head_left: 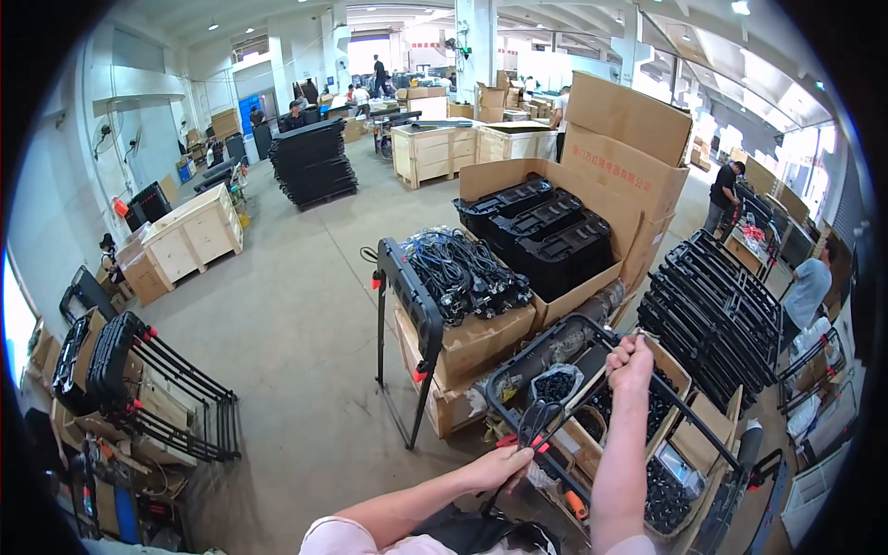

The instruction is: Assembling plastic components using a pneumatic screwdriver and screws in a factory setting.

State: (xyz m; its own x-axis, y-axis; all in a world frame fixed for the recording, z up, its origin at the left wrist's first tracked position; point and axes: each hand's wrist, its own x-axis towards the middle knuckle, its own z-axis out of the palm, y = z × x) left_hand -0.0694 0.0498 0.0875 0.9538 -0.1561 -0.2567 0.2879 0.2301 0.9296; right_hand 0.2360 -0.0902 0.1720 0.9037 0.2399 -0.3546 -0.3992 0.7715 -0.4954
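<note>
A person's two bare hands work apart, the left hand (499,469) lower and nearer the body, the right hand (631,363) higher and ahead. The left fingers are curled closed around a black cable (533,421), smooth and thin, its doubled loops standing up just above the grip. The right fingers are drawn into a fist; a dark strand slants up toward them from the left hand, but what they enclose is hidden. A black frame (696,418) of slim, rigid tube with rounded corners lies tilted beneath and around both hands, and a glossy red clip (539,444) sits right beside the left fingertips. Below and between the hands are a clear, crinkled plastic bag (575,372) of small black parts and a tool with an orange handle (575,504). Beyond the left fingers, a tangled heap of black cords (467,277) covers a brown cardboard box (486,356); past the right fist rises a stack of ladder-like black frames (712,310)
</note>
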